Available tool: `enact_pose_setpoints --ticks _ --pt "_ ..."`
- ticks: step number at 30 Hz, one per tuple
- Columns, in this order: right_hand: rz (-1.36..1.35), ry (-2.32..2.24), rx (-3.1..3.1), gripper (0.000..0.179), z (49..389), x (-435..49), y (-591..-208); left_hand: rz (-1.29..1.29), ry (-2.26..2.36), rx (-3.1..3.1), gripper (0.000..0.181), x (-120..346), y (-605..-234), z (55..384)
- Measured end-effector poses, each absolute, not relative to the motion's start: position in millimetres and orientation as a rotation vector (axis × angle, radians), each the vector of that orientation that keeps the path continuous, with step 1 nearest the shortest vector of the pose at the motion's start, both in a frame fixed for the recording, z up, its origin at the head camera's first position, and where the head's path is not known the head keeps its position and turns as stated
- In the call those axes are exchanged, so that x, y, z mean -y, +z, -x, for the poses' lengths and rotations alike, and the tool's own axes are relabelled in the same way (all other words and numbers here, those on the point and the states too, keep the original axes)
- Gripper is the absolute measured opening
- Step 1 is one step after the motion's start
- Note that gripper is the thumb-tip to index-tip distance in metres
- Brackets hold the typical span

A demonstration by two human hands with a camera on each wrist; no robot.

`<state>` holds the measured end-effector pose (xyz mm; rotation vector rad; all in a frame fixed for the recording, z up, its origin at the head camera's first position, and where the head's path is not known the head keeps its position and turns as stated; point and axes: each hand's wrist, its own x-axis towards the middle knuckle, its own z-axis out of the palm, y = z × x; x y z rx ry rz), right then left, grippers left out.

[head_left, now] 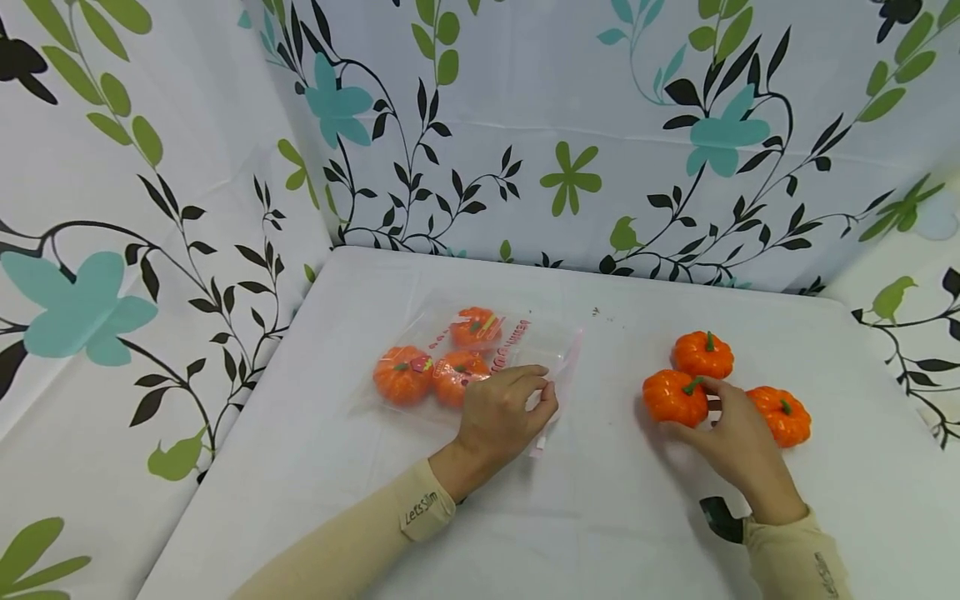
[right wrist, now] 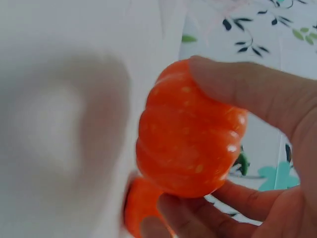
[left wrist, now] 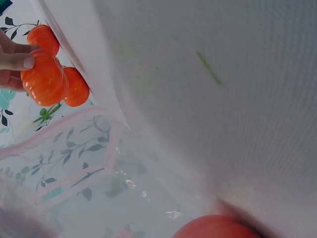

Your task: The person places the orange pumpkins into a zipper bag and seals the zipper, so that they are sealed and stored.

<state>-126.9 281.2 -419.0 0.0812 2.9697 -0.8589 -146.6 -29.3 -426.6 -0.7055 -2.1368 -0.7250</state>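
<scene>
Pumpkin [head_left: 669,402] gripped by right hand [head_left: 741,446] — left sleeve [head_left: 367,529] reads "Let'sSlim".

left sleeve [head_left: 367,531]: "Let's Slim" | right sleeve [head_left: 791,557]: lettering too small to read | plastic bag [head_left: 552,341]: red print, unclear

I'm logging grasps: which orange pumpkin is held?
The leftmost loose pumpkin, gripped by the right hand; two other pumpkins rest on the table, three lie in the bag.

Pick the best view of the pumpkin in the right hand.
Right wrist: the held pumpkin is largest and central there. Head shows it smaller, green stem visible; left wrist, smaller, partly behind the right hand.
</scene>
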Motion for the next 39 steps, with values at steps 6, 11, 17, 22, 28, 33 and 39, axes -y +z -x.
enact_pose_setpoints --ticks 6,11,17,22,28,33,39 --pt "0.051 -1.015 -2.922 0.091 136.3 -253.2 -418.1 0.699 -0.724 2.128 0.005 29.9 -426.7 147.0" --pt "0.141 -1.085 -2.887 0.088 142.5 -229.1 -423.2 0.699 -0.727 2.139 0.006 30.5 -426.8 147.2" --pt "0.204 -1.099 -2.898 0.086 147.2 -202.2 -431.8 0.707 -0.722 2.14 0.008 31.1 -426.5 147.8" --pt "0.297 -1.11 -2.929 0.085 151.4 -186.9 -438.2 0.73 -0.729 2.117 0.007 31.3 -427.1 148.4" --pt "0.373 -1.112 -2.933 0.088 159.8 -173.3 -445.4 0.741 -0.72 2.089 0.006 31.2 -428.3 149.3" --pt "0.406 -1.116 -2.922 0.082 165.5 -163.8 -452.9 0.745 -0.695 2.07 0.007 31.4 -428.6 148.7" --pt "0.487 -1.163 -2.921 0.065 171.6 -152.5 -455.8 0.739 -0.723 2.091 0.007 31.4 -428.2 146.5"
